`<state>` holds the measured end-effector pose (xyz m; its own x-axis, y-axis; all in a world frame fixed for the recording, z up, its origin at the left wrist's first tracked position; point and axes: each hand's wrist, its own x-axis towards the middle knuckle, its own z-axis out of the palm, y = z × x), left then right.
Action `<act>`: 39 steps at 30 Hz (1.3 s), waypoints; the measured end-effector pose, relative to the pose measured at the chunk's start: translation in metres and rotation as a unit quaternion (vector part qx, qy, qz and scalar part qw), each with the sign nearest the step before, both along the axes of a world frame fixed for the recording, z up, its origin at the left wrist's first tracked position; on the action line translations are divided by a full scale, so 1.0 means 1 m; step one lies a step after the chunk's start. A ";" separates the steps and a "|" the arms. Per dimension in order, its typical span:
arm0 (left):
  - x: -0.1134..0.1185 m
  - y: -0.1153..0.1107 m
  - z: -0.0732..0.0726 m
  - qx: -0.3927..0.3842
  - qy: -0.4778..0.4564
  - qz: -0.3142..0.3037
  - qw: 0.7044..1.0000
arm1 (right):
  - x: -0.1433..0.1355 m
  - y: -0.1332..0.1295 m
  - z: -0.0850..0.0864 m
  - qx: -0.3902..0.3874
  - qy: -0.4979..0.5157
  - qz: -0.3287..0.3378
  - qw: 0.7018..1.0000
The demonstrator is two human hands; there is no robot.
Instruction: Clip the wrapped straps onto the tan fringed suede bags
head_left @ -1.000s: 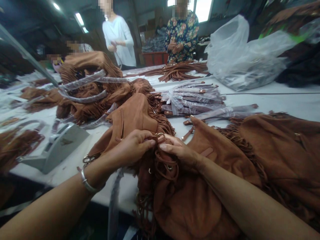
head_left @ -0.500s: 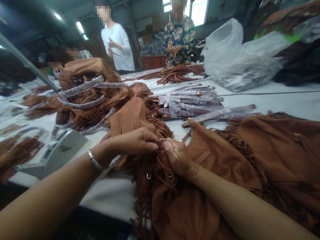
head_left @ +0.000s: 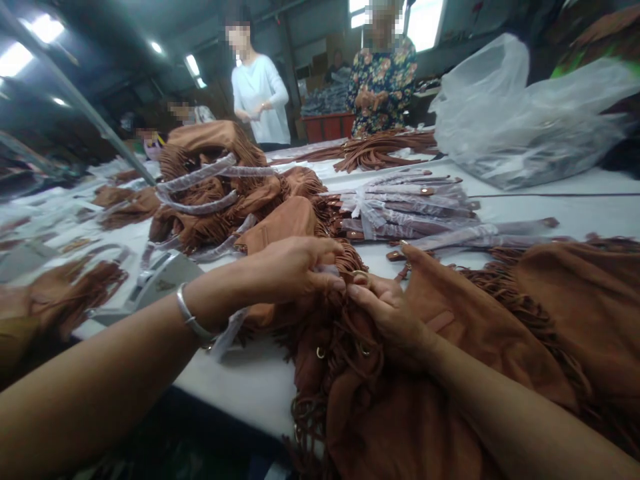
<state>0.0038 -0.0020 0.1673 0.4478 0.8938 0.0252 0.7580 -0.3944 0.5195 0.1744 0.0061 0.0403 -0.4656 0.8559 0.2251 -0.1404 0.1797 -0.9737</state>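
Note:
A brown fringed bag (head_left: 400,427) lies at the table's front edge, its thin cords bunched around small gold rings. Near its top, my right hand (head_left: 395,310) is closed on a gold ring (head_left: 360,274) between thumb and fingers. Facing it from the left, my left hand (head_left: 295,270), with a silver bracelet on the wrist, has thumb and forefinger curled at a brown strap end beside that ring. A whitish bit shows between those fingers; exactly what they grip is partly hidden.
Wrapped straps (head_left: 415,207) lie bundled behind my hands. More brown bags (head_left: 580,300) spread to the right, and others (head_left: 215,180) are piled at the left. A grey tape dispenser-like device (head_left: 165,280) stands left. Two people stand across the table by a clear plastic bag (head_left: 530,127).
The view has swung left, so everything sits farther right. My left forefinger has lifted away from the thumb, opening a gap, while my right hand stays at the ring.

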 end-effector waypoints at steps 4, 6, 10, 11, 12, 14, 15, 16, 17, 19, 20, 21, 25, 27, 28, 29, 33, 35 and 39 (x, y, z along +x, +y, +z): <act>-0.026 -0.059 -0.001 0.103 -0.216 0.232 0.943 | 0.002 -0.006 0.011 0.079 -0.039 -0.061 0.994; -0.041 -0.092 -0.025 -0.116 -0.352 0.261 0.892 | 0.002 -0.012 0.019 0.118 -0.056 -0.065 0.989; -0.060 -0.126 -0.081 -0.260 -0.618 0.367 0.645 | 0.004 -0.026 0.032 0.228 -0.089 -0.043 0.969; -0.061 -0.126 -0.089 -0.229 -0.677 0.378 0.588 | 0.004 -0.030 0.033 0.257 -0.092 -0.040 0.961; -0.062 -0.123 -0.094 -0.194 -0.723 0.384 0.540 | 0.004 -0.032 0.035 0.285 -0.092 -0.037 0.953; -0.061 -0.113 -0.095 -0.129 -0.782 0.380 0.476 | 0.003 -0.036 0.036 0.344 -0.087 -0.021 0.935; -0.060 -0.107 -0.092 -0.112 -0.800 0.372 0.458 | 0.003 -0.038 0.036 0.370 -0.088 -0.009 0.925; -0.057 -0.100 -0.088 -0.105 -0.811 0.362 0.447 | 0.002 -0.039 0.036 0.389 -0.095 -0.001 0.916; -0.053 -0.093 -0.082 -0.102 -0.818 0.353 0.442 | 0.002 -0.040 0.036 0.397 -0.107 0.002 0.911; -0.045 -0.082 -0.067 -0.094 -0.828 0.333 0.442 | 0.001 -0.043 0.035 0.377 -0.134 -0.010 0.917; -0.041 -0.078 -0.059 -0.084 -0.830 0.325 0.445 | 0.001 -0.044 0.035 0.351 -0.141 -0.014 0.925; -0.037 -0.074 -0.051 -0.069 -0.832 0.314 0.453 | 0.000 -0.045 0.035 0.321 -0.145 -0.010 0.936; -0.029 -0.062 -0.025 -0.062 -0.806 0.186 0.558 | 0.000 -0.042 0.041 0.216 -0.166 0.103 0.957; -0.027 -0.055 -0.018 -0.083 -0.756 0.105 0.641 | 0.005 -0.036 0.045 0.178 -0.184 0.170 0.952; -0.027 -0.050 -0.017 -0.093 -0.725 0.077 0.678 | 0.010 -0.031 0.048 0.164 -0.186 0.194 0.949; -0.026 -0.046 -0.015 -0.103 -0.694 0.060 0.710 | 0.015 -0.026 0.050 0.152 -0.180 0.209 0.949; -0.030 -0.029 -0.012 -0.131 -0.560 0.061 0.816 | 0.032 -0.005 0.059 0.096 -0.096 0.110 0.985; -0.033 -0.022 -0.010 -0.145 -0.490 0.065 0.857 | 0.030 0.004 0.067 0.032 -0.028 0.023 0.999; -0.038 -0.015 -0.012 -0.181 -0.350 0.027 0.919 | 0.007 0.015 0.093 -0.065 0.107 -0.060 0.990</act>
<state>-0.0344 -0.0173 0.1556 0.3910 0.9203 -0.0135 0.2022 -0.0716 0.9767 0.1814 0.0215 0.1334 -0.3119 0.9306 0.1916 -0.3312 0.0825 -0.9399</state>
